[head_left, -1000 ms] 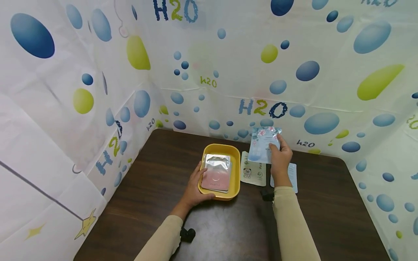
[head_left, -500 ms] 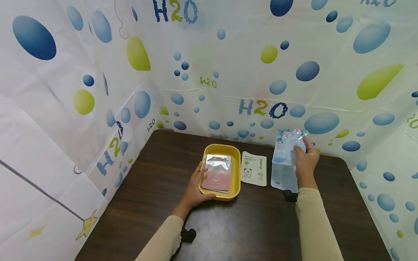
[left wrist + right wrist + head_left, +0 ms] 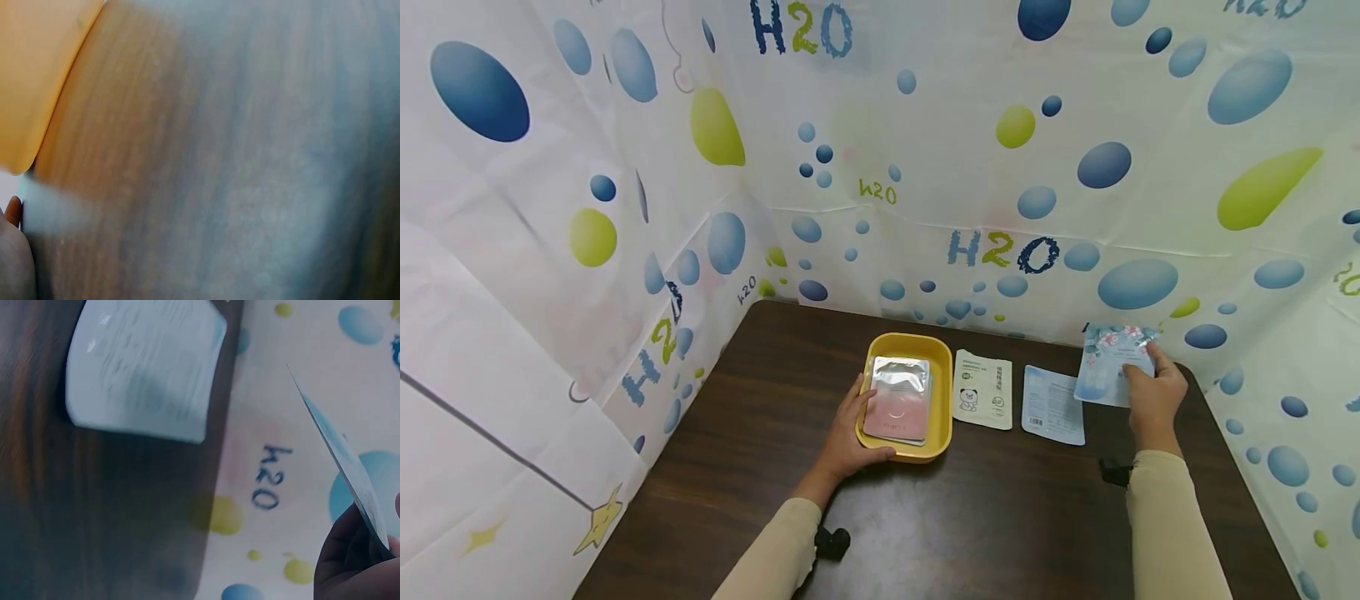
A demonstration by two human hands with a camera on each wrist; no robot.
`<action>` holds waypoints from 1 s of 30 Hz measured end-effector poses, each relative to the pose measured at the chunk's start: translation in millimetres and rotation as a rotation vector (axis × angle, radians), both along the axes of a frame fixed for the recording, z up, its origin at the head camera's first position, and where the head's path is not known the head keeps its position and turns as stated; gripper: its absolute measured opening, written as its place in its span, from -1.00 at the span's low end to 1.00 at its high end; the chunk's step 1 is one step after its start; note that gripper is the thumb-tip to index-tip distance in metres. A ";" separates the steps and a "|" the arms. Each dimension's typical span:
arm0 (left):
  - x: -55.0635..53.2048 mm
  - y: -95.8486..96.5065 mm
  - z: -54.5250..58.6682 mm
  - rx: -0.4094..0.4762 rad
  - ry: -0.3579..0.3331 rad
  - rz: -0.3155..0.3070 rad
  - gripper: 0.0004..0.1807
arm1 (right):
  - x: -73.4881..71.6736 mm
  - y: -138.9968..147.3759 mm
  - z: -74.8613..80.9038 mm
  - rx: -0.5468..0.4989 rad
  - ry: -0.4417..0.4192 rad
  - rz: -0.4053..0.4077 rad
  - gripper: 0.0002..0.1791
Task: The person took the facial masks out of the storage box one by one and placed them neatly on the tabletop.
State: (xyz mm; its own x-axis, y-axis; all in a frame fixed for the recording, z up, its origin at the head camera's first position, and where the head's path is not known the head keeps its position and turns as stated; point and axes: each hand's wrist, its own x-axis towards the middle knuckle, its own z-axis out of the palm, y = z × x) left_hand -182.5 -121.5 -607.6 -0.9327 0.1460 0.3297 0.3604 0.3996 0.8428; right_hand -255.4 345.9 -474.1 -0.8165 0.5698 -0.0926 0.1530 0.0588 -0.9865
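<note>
In the head view, my right hand point(image 3: 1156, 404) pinches a light-blue face mask packet point(image 3: 1112, 358) printed with pink flowers, held over the table's far right. Seen almost edge-on in the right wrist view, the same packet point(image 3: 353, 472) rises from between thumb and fingers. My left hand point(image 3: 848, 432) holds the left front corner of a yellow tray point(image 3: 942, 400), its thumb along the front wall. Inside the tray lie stacked packets, a pink-and-silver face mask packet point(image 3: 897, 408) on top. The left wrist view catches only a tray wall point(image 3: 44, 75) and a bit of hand.
Right of the tray, a pale green packet with a bear point(image 3: 981, 390) lies flat on the dark wooden table point(image 3: 970, 517). Beside it lies a pale blue packet point(image 3: 1052, 406), text side up. A patterned wall sheet point(image 3: 865, 125) borders the table's back and sides.
My right hand has carried the blue floral packet rightward, past the pale blue packet on the table, and lowered it toward the far right. The left hand and tray have stayed put.
</note>
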 end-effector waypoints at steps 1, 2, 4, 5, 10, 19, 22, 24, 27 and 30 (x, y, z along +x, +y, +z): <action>0.0 0.2 0.0 -0.001 0.000 0.000 0.18 | 1.3 3.7 -1.7 0.000 -0.012 -0.003 -0.29; 0.1 0.3 0.0 -0.001 0.002 0.000 0.17 | 2.7 7.0 -3.2 0.000 -0.020 -0.008 -0.29; 0.2 0.5 -0.4 0.000 0.003 -0.001 0.17 | 5.2 13.3 -6.2 0.008 -0.049 -0.012 -0.27; 0.1 0.5 -0.5 -0.001 0.006 -0.002 0.17 | 6.4 16.0 -7.8 0.024 -0.065 -0.013 -0.27; -0.6 0.7 -1.4 -0.002 0.009 -0.004 0.16 | 11.2 27.2 -15.8 0.097 -0.154 -0.004 -0.26; -0.2 -0.3 -0.5 0.004 -0.003 -0.004 0.17 | 14.6 42.1 -35.5 0.253 -0.289 0.115 -0.26; 0.3 -1.2 -0.4 -0.001 -0.013 -0.001 0.17 | 15.9 46.7 -42.0 0.301 -0.323 0.175 -0.24; 0.7 -1.5 -0.7 -0.007 -0.021 0.003 0.18 | 16.4 49.9 -46.5 0.339 -0.340 0.209 -0.22; 0.9 -1.5 -1.0 -0.016 -0.025 0.005 0.17 | 17.3 54.3 -53.5 0.393 -0.365 0.234 -0.20; 1.4 -1.2 -0.8 -0.022 -0.026 0.005 0.17 | 18.6 57.6 -59.0 0.475 -0.398 0.249 -0.19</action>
State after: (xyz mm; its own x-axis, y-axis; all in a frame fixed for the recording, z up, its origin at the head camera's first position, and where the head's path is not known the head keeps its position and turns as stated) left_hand -181.1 -122.7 -608.5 -0.9417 0.1483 0.3021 0.3366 0.4194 0.8431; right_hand -236.8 403.6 -533.0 -0.8843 0.4223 -0.1994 0.4257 0.5535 -0.7158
